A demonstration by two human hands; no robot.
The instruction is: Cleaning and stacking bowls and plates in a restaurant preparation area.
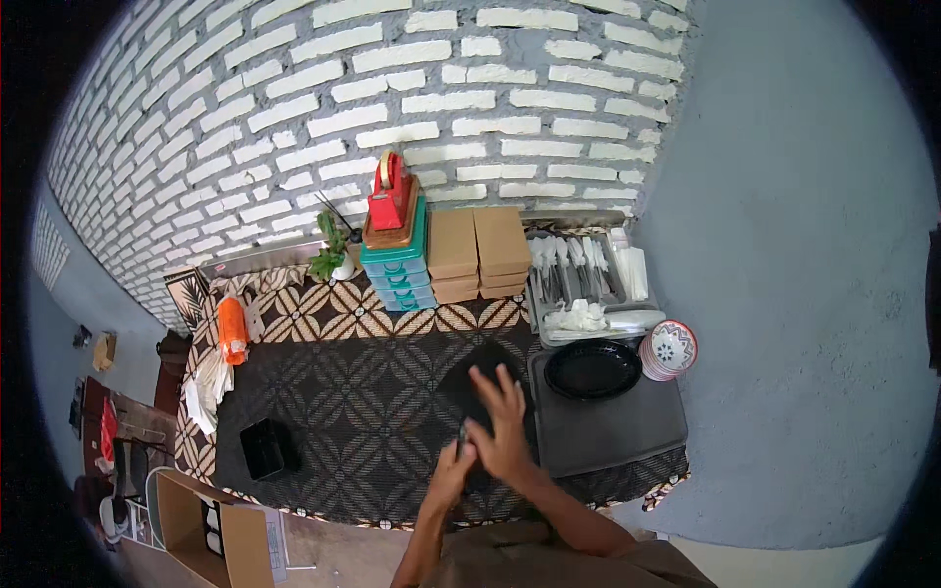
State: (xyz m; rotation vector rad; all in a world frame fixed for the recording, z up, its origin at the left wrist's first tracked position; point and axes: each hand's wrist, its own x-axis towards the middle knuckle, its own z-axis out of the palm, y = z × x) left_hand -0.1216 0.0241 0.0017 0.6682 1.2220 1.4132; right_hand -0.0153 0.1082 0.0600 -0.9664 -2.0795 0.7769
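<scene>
My left hand [449, 478] is near the front of the dark mat, its fingers curled together. A small dark thing shows at its fingertips, too blurred to name. Above and to the right, my right hand [503, 426] has its fingers stretched apart, with its thumb side close to the left hand. Beyond the right fingers lies a dark, flat-looking black piece [470, 380]; its kind cannot be made out against the mat. Off to the left stands a black square container [263, 449]. Right of my hands, a black oval plate [591, 370] rests at the back of a dark grey tray [613, 431].
Patterned bowls [669, 349] stack at the right. Behind are a cutlery tray [576, 269], cardboard boxes [477, 243], a teal drawer unit [396, 265] topped by a red tape dispenser [390, 201], and a plant [333, 257]. An orange roll [232, 330] lies left; an open carton [211, 534] stands below.
</scene>
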